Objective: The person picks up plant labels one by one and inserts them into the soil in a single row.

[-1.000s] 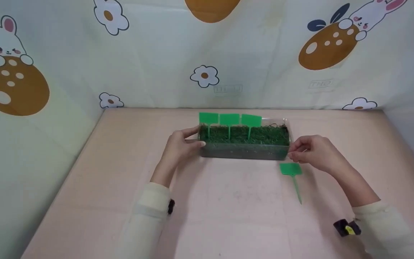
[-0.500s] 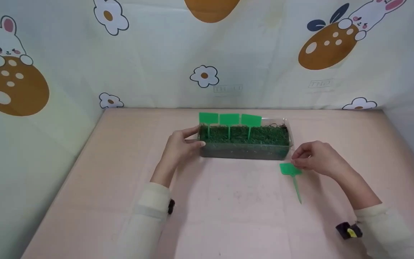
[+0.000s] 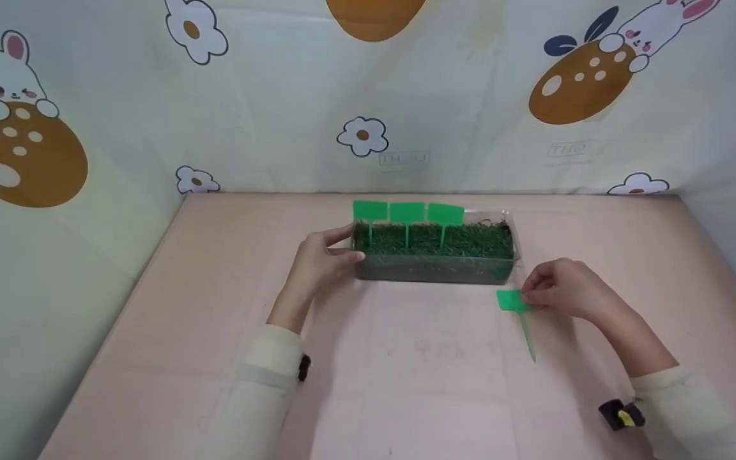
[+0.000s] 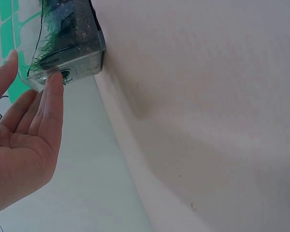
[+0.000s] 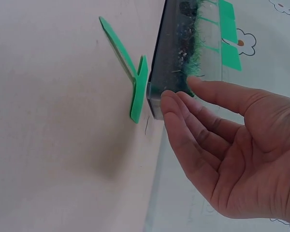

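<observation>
A clear rectangular plastic planter holds grass over dark soil, with green T-shaped plant labels standing in its left part. At the planter's left end rests my left hand. Its straight fingers touch the end wall, and the thumb is at the front corner. My right hand, fingers slightly bent, is above a loose plant label lying on the table in front of the planter's right end. In the right wrist view a gap shows between thumb and fingertips, with nothing held; the loose label lies beyond them.
The pale pink table extends around the planter. Behind it hangs a light curtain printed with rabbits and flowers. Small black devices sit at the sleeves.
My right hand has moved from beside the planter's right end down toward me, and now overlaps the loose label's head. The left hand and planter have kept their place.
</observation>
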### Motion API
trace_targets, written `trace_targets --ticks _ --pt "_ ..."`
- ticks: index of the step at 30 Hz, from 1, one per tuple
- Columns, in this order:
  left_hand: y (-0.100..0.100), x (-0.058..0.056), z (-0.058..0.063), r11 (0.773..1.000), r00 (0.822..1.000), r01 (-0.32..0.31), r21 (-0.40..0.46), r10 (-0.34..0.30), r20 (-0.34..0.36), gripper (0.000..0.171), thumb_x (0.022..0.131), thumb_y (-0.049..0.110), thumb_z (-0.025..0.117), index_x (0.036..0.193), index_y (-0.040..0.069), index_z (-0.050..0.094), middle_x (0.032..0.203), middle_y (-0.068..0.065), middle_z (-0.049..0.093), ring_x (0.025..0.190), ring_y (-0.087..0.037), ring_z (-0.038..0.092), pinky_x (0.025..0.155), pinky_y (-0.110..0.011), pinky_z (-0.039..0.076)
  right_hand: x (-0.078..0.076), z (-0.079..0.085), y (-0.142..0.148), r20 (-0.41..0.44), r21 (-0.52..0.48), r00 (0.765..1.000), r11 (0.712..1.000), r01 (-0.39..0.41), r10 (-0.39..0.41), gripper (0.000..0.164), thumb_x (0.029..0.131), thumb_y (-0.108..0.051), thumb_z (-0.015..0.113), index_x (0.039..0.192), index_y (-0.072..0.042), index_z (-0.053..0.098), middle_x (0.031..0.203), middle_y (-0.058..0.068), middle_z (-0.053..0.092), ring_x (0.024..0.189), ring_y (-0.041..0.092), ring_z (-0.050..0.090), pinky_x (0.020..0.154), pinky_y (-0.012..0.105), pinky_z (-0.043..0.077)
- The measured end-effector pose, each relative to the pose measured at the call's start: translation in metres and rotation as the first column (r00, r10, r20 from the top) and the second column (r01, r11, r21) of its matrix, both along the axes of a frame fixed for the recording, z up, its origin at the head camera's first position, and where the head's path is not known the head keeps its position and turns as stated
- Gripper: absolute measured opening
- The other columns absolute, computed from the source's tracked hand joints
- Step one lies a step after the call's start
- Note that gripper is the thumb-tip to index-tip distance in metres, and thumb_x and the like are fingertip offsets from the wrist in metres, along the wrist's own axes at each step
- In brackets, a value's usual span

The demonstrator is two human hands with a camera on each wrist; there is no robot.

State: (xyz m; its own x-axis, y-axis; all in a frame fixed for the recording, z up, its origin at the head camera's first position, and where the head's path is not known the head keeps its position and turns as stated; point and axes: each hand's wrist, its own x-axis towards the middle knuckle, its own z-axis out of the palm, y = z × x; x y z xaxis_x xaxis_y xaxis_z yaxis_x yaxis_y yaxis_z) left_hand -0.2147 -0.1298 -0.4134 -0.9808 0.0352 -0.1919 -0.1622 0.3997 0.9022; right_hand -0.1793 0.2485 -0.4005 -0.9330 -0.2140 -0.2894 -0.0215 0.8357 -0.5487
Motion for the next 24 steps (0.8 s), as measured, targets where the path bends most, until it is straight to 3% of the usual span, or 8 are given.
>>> trace_targets --ticks 5,14,24 --pt "-0.0008 -0.0008 -0.0001 1.000 1.000 0.009 -0.014 -0.009 0.005 0.063 0.089 0.011 0.075 0.146 0.024 0.051 0.155 -0.003 0.046 0.125 -0.019 0.063 0.096 -0.033 0.057 0.0028 -0.0036 0.0008 -0.010 0.033 1.000 0.999 -0.014 0.015 0.013 0.086 -0.016 0.074 0.087 -0.003 0.074 0.074 0.001 0.068 0.067 0.012 0.055 0.061 0.027 0.044" --pt "-0.0001 -0.0012 -0.0005 1.000 1.000 0.006 -0.004 -0.006 0.006 0.063 0.089 0.011 0.075 0.146 0.022 0.052 0.155 -0.004 0.046 0.125 -0.021 0.063 0.098 -0.034 0.056 0.0056 -0.0051 -0.0010 0.099 0.069 0.995 0.998 -0.008 0.001 0.014 0.086 -0.016 0.076 0.085 -0.002 0.073 0.073 0.003 0.070 0.066 0.013 0.062 0.060 0.026 0.047" --pt "-0.0005 -0.0020 -0.0015 1.000 1.000 0.008 0.019 -0.009 0.009 0.063 0.089 0.009 0.075 0.146 0.022 0.052 0.155 -0.004 0.046 0.124 -0.021 0.064 0.096 -0.033 0.057 0.0075 -0.0076 -0.0060 0.151 0.116 0.988 0.993 -0.015 -0.002 0.022 0.083 -0.024 0.081 0.077 -0.005 0.072 0.065 0.001 0.066 0.060 0.012 0.060 0.055 0.025 0.044"
